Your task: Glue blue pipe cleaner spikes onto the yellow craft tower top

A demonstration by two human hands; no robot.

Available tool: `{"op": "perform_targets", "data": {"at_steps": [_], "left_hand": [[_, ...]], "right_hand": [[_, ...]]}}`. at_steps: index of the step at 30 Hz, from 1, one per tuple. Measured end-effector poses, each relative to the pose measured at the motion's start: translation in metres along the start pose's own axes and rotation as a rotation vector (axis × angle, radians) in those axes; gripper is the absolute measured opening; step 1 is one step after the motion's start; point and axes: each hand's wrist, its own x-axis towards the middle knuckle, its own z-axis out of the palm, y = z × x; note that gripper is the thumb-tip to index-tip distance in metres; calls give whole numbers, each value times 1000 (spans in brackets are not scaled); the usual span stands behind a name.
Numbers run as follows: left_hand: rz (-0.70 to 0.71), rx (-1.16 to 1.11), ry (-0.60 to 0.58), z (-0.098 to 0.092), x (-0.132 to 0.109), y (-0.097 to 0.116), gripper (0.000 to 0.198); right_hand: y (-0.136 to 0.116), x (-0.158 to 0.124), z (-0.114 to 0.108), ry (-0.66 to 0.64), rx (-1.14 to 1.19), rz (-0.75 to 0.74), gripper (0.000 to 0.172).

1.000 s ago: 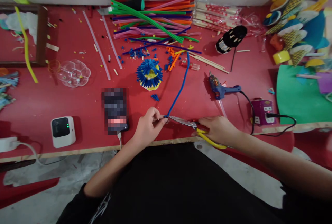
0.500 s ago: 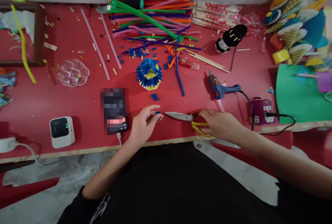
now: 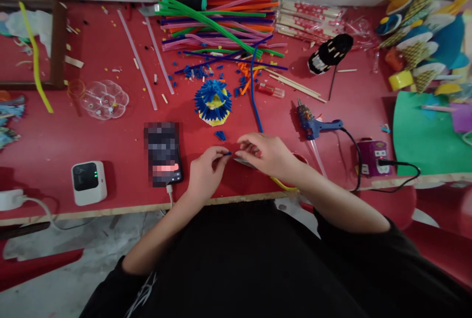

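Note:
My left hand (image 3: 206, 170) pinches a short blue pipe-cleaner piece (image 3: 226, 153) between thumb and forefinger, just above the red table (image 3: 110, 146). My right hand (image 3: 269, 153) hovers beside it with bent, parted fingers; its fingertips stop just short of the piece and hold nothing. The yellow-handled scissors (image 3: 280, 184) lie on the table under my right wrist, mostly hidden. The long blue pipe cleaner (image 3: 254, 97) lies loose behind my hands. A spiky blue and yellow craft piece (image 3: 213, 101) stands further back, with cut blue bits (image 3: 220, 135) near it.
A phone (image 3: 163, 153) on a cable lies left of my left hand, a white device (image 3: 88, 183) further left. A blue glue gun (image 3: 313, 124) and its power strip (image 3: 374, 157) are to the right. Pipe cleaners (image 3: 221, 18), wooden sticks (image 3: 295, 84) and a clear tray (image 3: 104, 99) fill the back.
The scissors cut a short piece off the long blue pipe cleaner, which dropped onto the table. My right hand set the scissors down and moved left to the piece in my left hand.

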Motion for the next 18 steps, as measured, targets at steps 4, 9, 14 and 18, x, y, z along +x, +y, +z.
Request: {"op": "perform_targets", "data": {"at_steps": [4, 9, 14, 18], "left_hand": [[43, 30, 12, -1, 4, -3, 13], [120, 99, -9, -5, 6, -6, 18], [247, 317, 75, -9, 1, -6, 24], [342, 466, 156, -24, 3, 1, 26]], "right_hand": [[-3, 2, 21, 52, 200, -3, 21], [1, 0, 33, 150, 294, -11, 20], [12, 2, 36, 320, 220, -54, 22], [20, 5, 40, 377, 146, -134, 26]]}}
